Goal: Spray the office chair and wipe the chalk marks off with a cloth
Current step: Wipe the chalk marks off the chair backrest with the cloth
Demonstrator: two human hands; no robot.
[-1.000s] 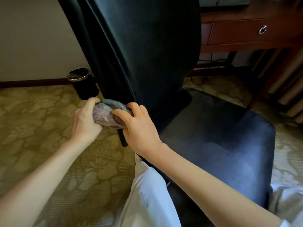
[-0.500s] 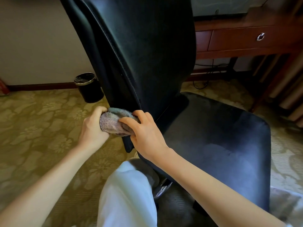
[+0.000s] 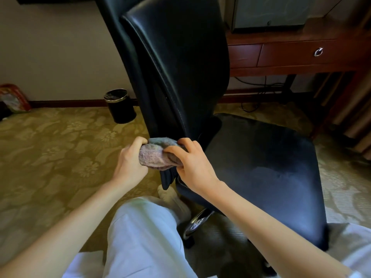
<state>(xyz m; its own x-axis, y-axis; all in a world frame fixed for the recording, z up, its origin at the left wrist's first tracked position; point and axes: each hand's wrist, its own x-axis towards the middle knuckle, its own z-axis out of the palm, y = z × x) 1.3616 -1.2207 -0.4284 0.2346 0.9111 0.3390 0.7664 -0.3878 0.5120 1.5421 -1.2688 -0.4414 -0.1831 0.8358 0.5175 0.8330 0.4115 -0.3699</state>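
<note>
From my head camera, looking down, I am holding a bunched cloth between both hands at the lower edge of the office chair's backrest. My left hand is curling round the left end of the cloth, fingers wrapped over the top and thumb hidden behind it. My right hand is gripping the right end, with the fingers bent over the top and the thumb pressing against the front of the cloth. The cloth is sitting right between the two hands, greyish-pink in front and bluish at the top, and its upper part is touching the side edge of the backrest just above where that meets the seat.

The backrest is standing upright in black leather, turned partly side-on to me. The seat is spreading out to the right of my right hand, dark, with a faint paler haze on it; I cannot tell whether that is chalk. The shiny chair base is showing under the seat, beside my white trouser leg.

A black bin is standing on the patterned carpet by the wall, behind the chair to the left. A wooden surface with a drawer is standing behind the chair on the right, well apart from my hands.
</note>
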